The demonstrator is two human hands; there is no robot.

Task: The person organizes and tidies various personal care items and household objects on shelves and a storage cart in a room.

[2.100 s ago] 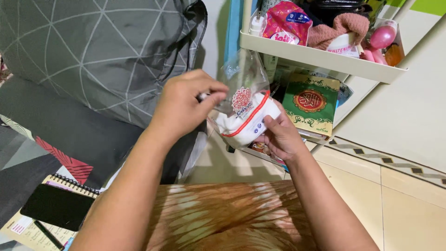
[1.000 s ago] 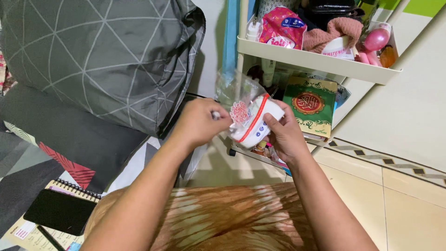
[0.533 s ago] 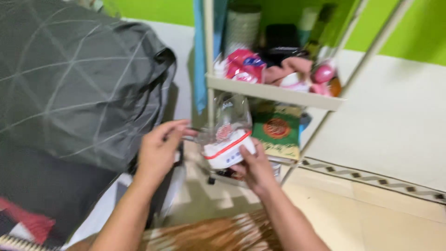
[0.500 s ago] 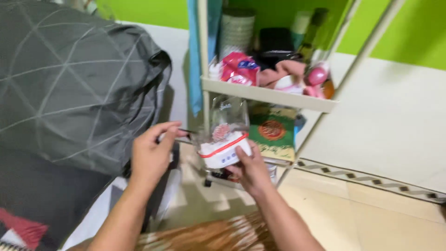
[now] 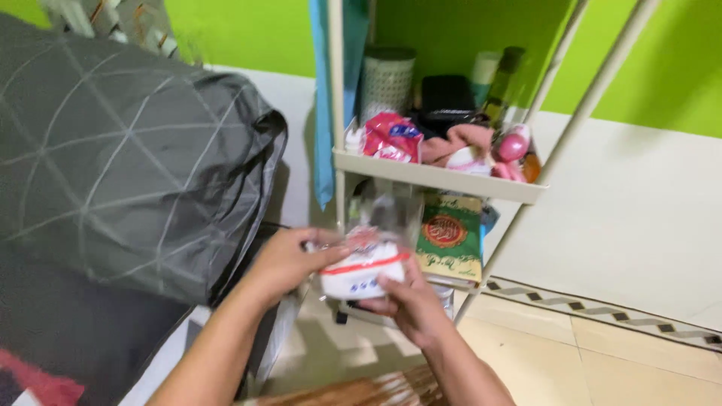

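Observation:
Both my hands hold a clear plastic zip bag (image 5: 376,225) with a red seal strip and a red round print. A white bundle (image 5: 359,277) sits in its lower part. My right hand (image 5: 406,301) grips the bag from below at the white bundle. My left hand (image 5: 289,259) pinches the bag's left side near the seal. The bag hangs in front of a cream cart's lower level.
A cream tiered cart (image 5: 440,177) stands behind the bag, its shelf loaded with a pink packet (image 5: 391,135), a pink cloth (image 5: 459,143) and bottles. A green book (image 5: 451,237) leans below. A grey patterned pillow (image 5: 128,173) fills the left. Tiled floor (image 5: 602,361) lies right.
The view tilted up, showing the green wall. My left hand closed back in onto the bag's side; the bag sits lower in the frame, still held by my right hand.

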